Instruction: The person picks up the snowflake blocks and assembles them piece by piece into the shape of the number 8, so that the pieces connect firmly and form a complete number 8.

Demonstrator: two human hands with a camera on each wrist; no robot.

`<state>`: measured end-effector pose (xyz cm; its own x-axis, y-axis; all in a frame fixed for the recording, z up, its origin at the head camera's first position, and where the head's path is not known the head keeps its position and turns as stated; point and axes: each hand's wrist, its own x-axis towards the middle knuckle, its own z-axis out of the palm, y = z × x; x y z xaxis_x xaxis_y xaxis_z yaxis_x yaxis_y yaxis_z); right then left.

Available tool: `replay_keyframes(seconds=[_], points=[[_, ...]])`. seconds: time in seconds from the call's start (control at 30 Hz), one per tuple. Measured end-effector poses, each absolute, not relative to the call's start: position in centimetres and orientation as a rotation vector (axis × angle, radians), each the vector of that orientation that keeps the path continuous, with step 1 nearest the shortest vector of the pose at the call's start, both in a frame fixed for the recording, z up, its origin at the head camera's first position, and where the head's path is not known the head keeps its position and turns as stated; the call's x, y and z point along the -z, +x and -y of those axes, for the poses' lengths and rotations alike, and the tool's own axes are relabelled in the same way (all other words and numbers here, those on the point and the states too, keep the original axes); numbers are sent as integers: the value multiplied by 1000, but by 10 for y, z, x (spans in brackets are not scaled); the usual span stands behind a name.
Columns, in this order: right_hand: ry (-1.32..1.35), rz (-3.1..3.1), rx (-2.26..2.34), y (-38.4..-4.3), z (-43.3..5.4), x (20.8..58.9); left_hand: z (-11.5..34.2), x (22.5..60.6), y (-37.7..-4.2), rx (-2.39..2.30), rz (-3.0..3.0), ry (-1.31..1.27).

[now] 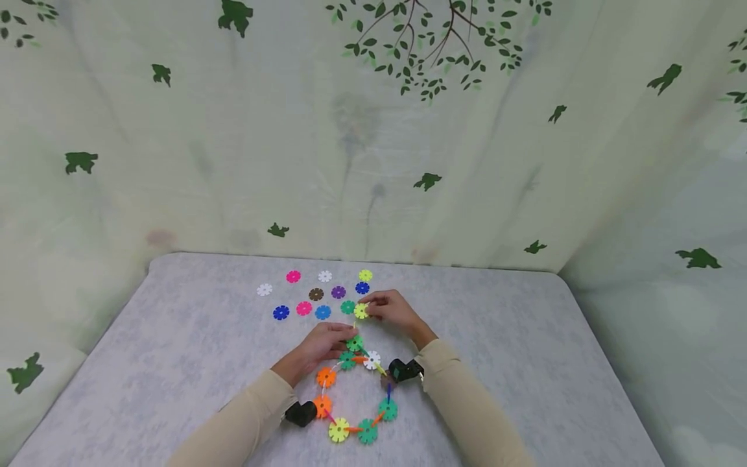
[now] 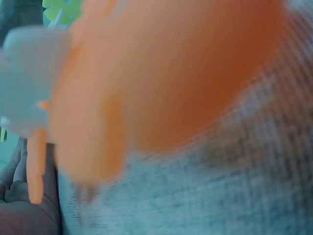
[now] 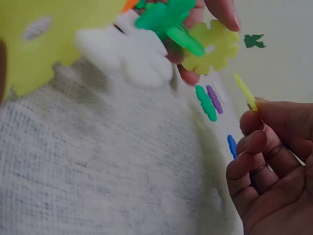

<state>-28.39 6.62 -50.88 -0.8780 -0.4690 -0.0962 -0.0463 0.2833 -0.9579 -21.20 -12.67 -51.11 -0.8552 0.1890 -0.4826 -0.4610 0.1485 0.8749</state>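
Observation:
My right hand [image 1: 398, 312] pinches a yellow notched flower disc [image 1: 361, 311] by its edge between thumb and fingers. In the right wrist view that disc [image 3: 244, 92] appears nearly edge-on. My left hand [image 1: 323, 342] grips a chain of slotted flower discs at its upper end, beside a green disc [image 1: 355, 343]. Another yellow disc [image 3: 210, 49] shows at the left fingers, joined to the green one. Below, the chain bends into a ring of orange, yellow, green, white and brown discs; an orange disc [image 2: 161, 73] fills much of the left wrist view.
Loose flower discs lie in rows beyond the hands, among them a pink disc [image 1: 293, 277], a purple disc [image 1: 338, 292] and a dark blue disc [image 1: 281, 312]. A grey cloth covers the table [image 1: 496, 337]. A printed curtain [image 1: 373, 130] hangs behind its far edge.

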Motion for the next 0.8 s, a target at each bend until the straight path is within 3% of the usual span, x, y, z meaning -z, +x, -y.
replay_keyframes(seconds=[0.8], points=[[-505, -2167, 1587, -278, -59, 509, 126, 511, -213, -1768, -1959, -206]])
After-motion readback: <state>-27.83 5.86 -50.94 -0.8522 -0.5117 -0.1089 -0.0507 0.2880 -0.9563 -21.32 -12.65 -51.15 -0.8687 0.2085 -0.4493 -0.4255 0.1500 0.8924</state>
